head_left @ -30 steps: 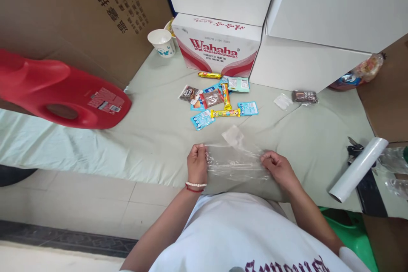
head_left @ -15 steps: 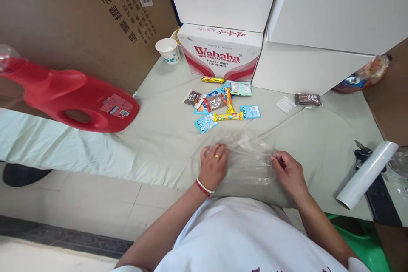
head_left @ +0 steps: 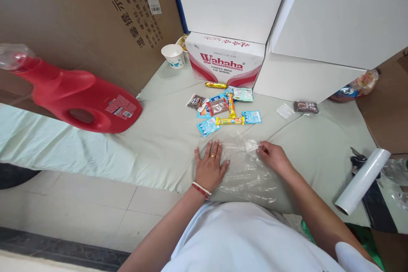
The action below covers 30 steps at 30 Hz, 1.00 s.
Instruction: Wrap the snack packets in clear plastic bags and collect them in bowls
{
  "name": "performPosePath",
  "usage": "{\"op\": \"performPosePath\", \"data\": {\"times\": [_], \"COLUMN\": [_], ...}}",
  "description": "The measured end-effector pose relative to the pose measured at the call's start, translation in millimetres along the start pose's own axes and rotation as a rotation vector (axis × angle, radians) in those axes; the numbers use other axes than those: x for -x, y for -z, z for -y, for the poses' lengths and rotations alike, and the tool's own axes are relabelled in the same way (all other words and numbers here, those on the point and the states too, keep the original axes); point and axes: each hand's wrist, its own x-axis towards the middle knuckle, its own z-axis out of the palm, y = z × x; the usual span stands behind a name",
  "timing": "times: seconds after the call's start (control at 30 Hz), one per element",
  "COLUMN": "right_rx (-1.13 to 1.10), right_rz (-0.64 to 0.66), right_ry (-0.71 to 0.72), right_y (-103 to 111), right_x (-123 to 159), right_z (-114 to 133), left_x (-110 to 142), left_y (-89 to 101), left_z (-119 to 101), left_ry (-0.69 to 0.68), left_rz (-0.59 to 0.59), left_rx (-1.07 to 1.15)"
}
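A clear sheet of plastic film (head_left: 245, 174) lies spread on the pale green cloth in front of me. My left hand (head_left: 210, 168) rests flat on its left side, fingers apart. At the film's far right part, my right hand (head_left: 272, 155) pinches a bunched piece of it between thumb and fingers. Just beyond the film lies a pile of small wrapped snacks: a yellow snack bar (head_left: 230, 121), an orange-yellow bar (head_left: 231, 105), a brown packet (head_left: 218, 106) and several blue packets, one blue packet (head_left: 208, 127) being nearest my left hand.
A red jug (head_left: 86, 97) stands at left, near a paper cup (head_left: 174, 56). Behind the snacks is a Wahaha carton (head_left: 225, 61). On the right are a dark wrapped snack (head_left: 306, 107), a roll of plastic film (head_left: 362, 181) and keys (head_left: 358, 157).
My left hand has opened from curled fingers to lying flat. My right hand has moved away from me and slightly left, drawing the film's edge into a bunch.
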Motion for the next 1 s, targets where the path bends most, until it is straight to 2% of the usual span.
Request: {"op": "performPosePath", "data": {"times": [0.03,0.1,0.2,0.23,0.3,0.33,0.4,0.5,0.57,0.6,0.7,0.8,0.9,1.0], "right_rx": [-0.008,-0.014,0.13,0.191,0.251,0.248,0.275,0.445,0.511,0.527,0.575,0.679,0.806,0.912], "right_rz": [-0.031,-0.129,-0.283,-0.326,-0.373,-0.358,-0.244,-0.118,-0.059,-0.044,-0.093,-0.103,0.087,0.271], "right_ry": [0.002,-0.059,-0.205,-0.21,-0.128,-0.062,0.031,-0.057,-0.114,-0.126,-0.074,0.166,0.366,0.418], "right_y": [-3,5,42,54,66,64,46,2,-17,-19,-2,24,25,3], "right_x": [-2,-3,-10,-18,-45,-64,-107,-164,-186,-191,-185,-164,-144,-131], "right_z": [-5,-22,-35,-30,-3,17,62,121,142,146,146,141,142,144], "left_x": [1,2,3,3,3,3,3,4,4,5,5,6,6,6], "left_y": [0.8,1.7,1.0,0.5,-0.2,-0.3,-0.1,0.9,1.2,1.2,0.4,-0.5,-0.6,0.2], "left_z": [4,11,17,18,18,18,18,19,20,20,21,22,22,23], "left_ry": [-0.001,-0.002,-0.005,-0.007,-0.007,-0.006,-0.003,-0.007,-0.004,-0.002,-0.005,-0.022,-0.026,-0.026], "left_rz": [-0.002,-0.009,-0.02,-0.021,-0.02,-0.02,-0.022,-0.034,-0.043,-0.046,-0.055,-0.06,-0.061,-0.06], "left_rx": [0.002,0.014,0.042,0.052,0.07,0.075,0.08,0.077,0.084,0.092,0.132,0.169,0.185,0.19]}}
